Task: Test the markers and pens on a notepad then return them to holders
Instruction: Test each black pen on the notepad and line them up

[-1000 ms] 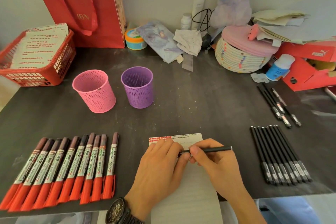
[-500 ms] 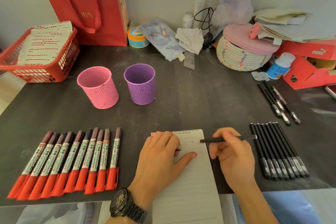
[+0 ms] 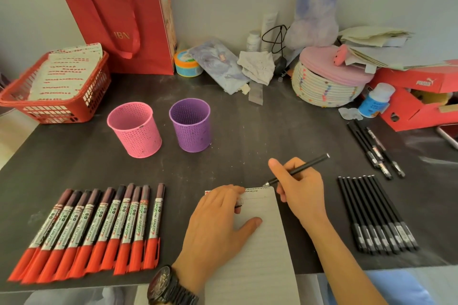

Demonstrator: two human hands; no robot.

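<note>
A lined notepad (image 3: 262, 242) lies at the table's front edge. My left hand (image 3: 218, 220) rests on its upper left part and pinches a small pen cap (image 3: 239, 203) at its fingertips. My right hand (image 3: 300, 188) grips an uncapped black pen (image 3: 308, 164), whose tip is at the pad's top right corner. A pink holder (image 3: 135, 129) and a purple holder (image 3: 190, 125) stand behind, both looking empty. Several red-capped markers (image 3: 99, 225) lie in a row at the left. Several black pens (image 3: 376, 213) lie in a row at the right.
Three more black pens (image 3: 376, 148) lie further back on the right. A red basket (image 3: 54, 106) with papers, a red gift bag (image 3: 119, 20), a woven basket with pink lid (image 3: 327, 86), a white bottle (image 3: 375, 100) and a red shoe box (image 3: 421, 96) line the back.
My right hand pulled the pen out of its cap, swung away to the right, then turned the tip down to the pad's top corner. My left hand stayed on the pad with the cap.
</note>
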